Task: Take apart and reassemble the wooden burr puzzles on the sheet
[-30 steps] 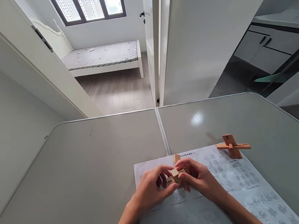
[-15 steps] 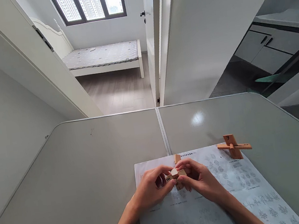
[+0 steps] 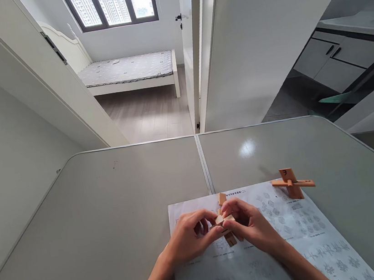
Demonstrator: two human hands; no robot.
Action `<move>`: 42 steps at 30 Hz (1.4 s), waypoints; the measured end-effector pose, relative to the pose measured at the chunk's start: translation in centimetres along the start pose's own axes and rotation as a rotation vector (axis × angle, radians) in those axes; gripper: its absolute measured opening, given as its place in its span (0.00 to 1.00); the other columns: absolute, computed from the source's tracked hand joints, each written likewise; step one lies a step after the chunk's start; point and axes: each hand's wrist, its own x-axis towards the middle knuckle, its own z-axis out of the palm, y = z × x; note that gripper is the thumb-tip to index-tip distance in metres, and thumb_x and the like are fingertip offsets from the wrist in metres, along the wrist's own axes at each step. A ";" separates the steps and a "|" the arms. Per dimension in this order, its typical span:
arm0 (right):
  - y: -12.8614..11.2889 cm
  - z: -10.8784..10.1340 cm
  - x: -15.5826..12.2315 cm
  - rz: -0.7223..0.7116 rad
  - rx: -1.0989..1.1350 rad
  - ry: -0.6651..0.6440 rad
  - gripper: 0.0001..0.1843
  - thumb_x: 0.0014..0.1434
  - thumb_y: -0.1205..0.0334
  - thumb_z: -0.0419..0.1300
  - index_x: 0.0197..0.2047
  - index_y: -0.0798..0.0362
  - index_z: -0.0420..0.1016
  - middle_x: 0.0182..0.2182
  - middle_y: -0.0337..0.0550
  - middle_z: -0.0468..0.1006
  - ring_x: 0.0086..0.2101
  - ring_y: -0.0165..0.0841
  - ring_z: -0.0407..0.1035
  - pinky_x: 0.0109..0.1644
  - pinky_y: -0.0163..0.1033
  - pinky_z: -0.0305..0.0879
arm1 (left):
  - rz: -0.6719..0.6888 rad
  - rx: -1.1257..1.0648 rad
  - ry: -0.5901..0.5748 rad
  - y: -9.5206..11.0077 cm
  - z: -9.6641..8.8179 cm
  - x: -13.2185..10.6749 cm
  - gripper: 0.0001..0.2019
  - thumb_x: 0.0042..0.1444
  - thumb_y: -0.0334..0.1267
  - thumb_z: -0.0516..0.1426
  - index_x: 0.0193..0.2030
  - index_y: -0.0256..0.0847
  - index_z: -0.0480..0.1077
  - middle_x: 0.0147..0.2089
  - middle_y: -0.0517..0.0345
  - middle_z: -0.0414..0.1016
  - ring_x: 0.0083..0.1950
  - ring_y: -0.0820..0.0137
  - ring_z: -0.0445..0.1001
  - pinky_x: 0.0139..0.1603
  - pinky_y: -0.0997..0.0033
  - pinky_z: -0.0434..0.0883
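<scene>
Between my two hands are small pale wooden puzzle blocks [image 3: 219, 220], held just above a printed sheet [image 3: 238, 266]. My left hand [image 3: 192, 233] pinches them from the left with thumb and fingers. From the right, my right hand [image 3: 250, 226] grips them the same way. Below the fingers sticks out a marked wooden piece [image 3: 231, 240]. Just beyond the fingertips, another wooden block [image 3: 221, 198] shows at the sheet's top edge. How the held pieces fit together is partly hidden by my fingers.
An assembled wooden cross puzzle [image 3: 291, 184] with marked pieces stands at the sheet's upper right corner. The grey table [image 3: 114, 214] has a seam [image 3: 204, 165] across it. Past its far edge are a doorway, an opened door [image 3: 190, 43] and a bed [image 3: 129, 69].
The held blocks have turned and tilted slightly between my fingers. The lower marked piece now sticks out further toward me. The cross puzzle and sheet stay put.
</scene>
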 end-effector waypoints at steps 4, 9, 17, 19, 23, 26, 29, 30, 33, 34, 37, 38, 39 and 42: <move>0.3 -0.1 0.0 -0.003 0.013 0.002 0.18 0.65 0.44 0.69 0.45 0.48 0.74 0.24 0.32 0.71 0.23 0.31 0.67 0.30 0.37 0.68 | -0.037 -0.029 0.020 0.0 -0.1 0.2 0.13 0.66 0.50 0.62 0.42 0.41 0.77 0.28 0.62 0.74 0.27 0.75 0.67 0.29 0.77 0.68; 0.3 -0.1 -0.1 0.001 0.015 0.009 0.19 0.64 0.44 0.70 0.47 0.48 0.75 0.29 0.35 0.75 0.25 0.31 0.71 0.31 0.37 0.71 | -0.046 -0.029 0.023 0.2 -0.2 0.3 0.12 0.66 0.48 0.62 0.41 0.41 0.76 0.28 0.63 0.73 0.27 0.75 0.67 0.30 0.77 0.67; -0.1 0.1 0.1 -0.006 -0.009 0.023 0.20 0.64 0.42 0.70 0.46 0.49 0.75 0.27 0.35 0.76 0.25 0.31 0.71 0.31 0.38 0.72 | -0.059 -0.010 0.015 0.0 0.0 0.3 0.10 0.66 0.47 0.62 0.43 0.42 0.75 0.30 0.63 0.73 0.27 0.75 0.66 0.30 0.76 0.66; 0.0 0.1 0.1 -0.001 -0.001 0.024 0.20 0.63 0.41 0.70 0.45 0.49 0.75 0.26 0.35 0.76 0.25 0.32 0.71 0.31 0.38 0.72 | -0.067 -0.015 0.014 0.1 0.0 0.3 0.11 0.66 0.48 0.62 0.43 0.42 0.75 0.29 0.63 0.73 0.26 0.75 0.66 0.30 0.76 0.66; 0.1 0.2 0.1 0.007 -0.007 0.025 0.21 0.64 0.41 0.69 0.45 0.49 0.75 0.25 0.34 0.75 0.24 0.32 0.71 0.31 0.38 0.72 | -0.068 -0.023 0.008 0.2 -0.1 0.3 0.12 0.67 0.49 0.61 0.41 0.42 0.74 0.29 0.63 0.73 0.27 0.75 0.66 0.30 0.76 0.66; 0.2 0.1 0.1 0.000 -0.010 0.020 0.20 0.64 0.42 0.69 0.45 0.49 0.75 0.25 0.34 0.75 0.24 0.32 0.71 0.30 0.37 0.71 | -0.066 -0.025 0.003 0.1 -0.1 0.4 0.11 0.67 0.47 0.61 0.42 0.42 0.75 0.29 0.63 0.73 0.27 0.75 0.67 0.30 0.76 0.66; 0.3 0.0 0.1 -0.008 -0.017 0.015 0.19 0.65 0.43 0.69 0.46 0.49 0.74 0.26 0.35 0.76 0.24 0.31 0.70 0.30 0.37 0.71 | -0.065 -0.018 0.009 -0.1 0.0 0.3 0.10 0.66 0.46 0.62 0.43 0.42 0.75 0.30 0.63 0.75 0.27 0.75 0.68 0.30 0.77 0.67; 0.3 0.0 0.1 -0.009 -0.022 0.015 0.18 0.66 0.44 0.68 0.46 0.49 0.74 0.26 0.35 0.76 0.24 0.31 0.70 0.31 0.37 0.71 | -0.065 -0.015 0.010 -0.2 0.0 0.3 0.09 0.66 0.45 0.62 0.44 0.42 0.75 0.30 0.63 0.75 0.27 0.75 0.68 0.30 0.77 0.67; 0.5 0.0 0.0 -0.012 -0.036 0.016 0.17 0.67 0.45 0.68 0.47 0.49 0.74 0.27 0.36 0.76 0.25 0.31 0.70 0.31 0.37 0.70 | -0.068 -0.007 0.001 -0.2 0.0 0.3 0.09 0.66 0.45 0.61 0.44 0.42 0.75 0.30 0.63 0.75 0.27 0.75 0.69 0.30 0.76 0.68; 0.6 0.0 0.0 -0.015 -0.042 0.019 0.17 0.67 0.45 0.67 0.47 0.49 0.74 0.28 0.36 0.77 0.25 0.31 0.70 0.30 0.37 0.70 | -0.069 -0.003 -0.003 -0.2 0.0 0.4 0.09 0.66 0.45 0.61 0.44 0.42 0.75 0.30 0.63 0.75 0.27 0.75 0.69 0.31 0.76 0.68; 0.7 0.0 0.0 -0.023 -0.060 0.030 0.16 0.68 0.46 0.67 0.47 0.49 0.74 0.29 0.37 0.78 0.26 0.31 0.71 0.31 0.37 0.70 | -0.066 0.005 -0.010 0.0 0.0 0.4 0.10 0.67 0.46 0.60 0.44 0.42 0.76 0.30 0.63 0.75 0.28 0.75 0.69 0.31 0.77 0.68; 0.7 0.0 0.0 -0.024 -0.061 0.031 0.16 0.68 0.46 0.67 0.47 0.49 0.74 0.30 0.38 0.78 0.26 0.31 0.71 0.32 0.37 0.70 | -0.064 0.004 -0.010 0.0 -0.1 0.4 0.10 0.67 0.46 0.60 0.44 0.42 0.76 0.31 0.62 0.75 0.28 0.75 0.69 0.31 0.77 0.68; 0.7 0.0 0.0 -0.022 -0.060 0.031 0.16 0.68 0.46 0.67 0.47 0.49 0.74 0.31 0.38 0.79 0.27 0.31 0.72 0.32 0.37 0.70 | -0.063 0.003 -0.009 0.1 -0.1 0.4 0.10 0.67 0.46 0.60 0.44 0.42 0.76 0.31 0.62 0.76 0.28 0.75 0.69 0.31 0.77 0.68; 0.4 0.1 0.0 -0.018 -0.063 0.028 0.17 0.68 0.46 0.67 0.47 0.49 0.74 0.31 0.38 0.78 0.27 0.31 0.72 0.32 0.37 0.71 | -0.064 0.000 -0.007 0.1 -0.1 0.4 0.11 0.68 0.47 0.60 0.44 0.42 0.76 0.31 0.62 0.75 0.28 0.74 0.69 0.31 0.76 0.67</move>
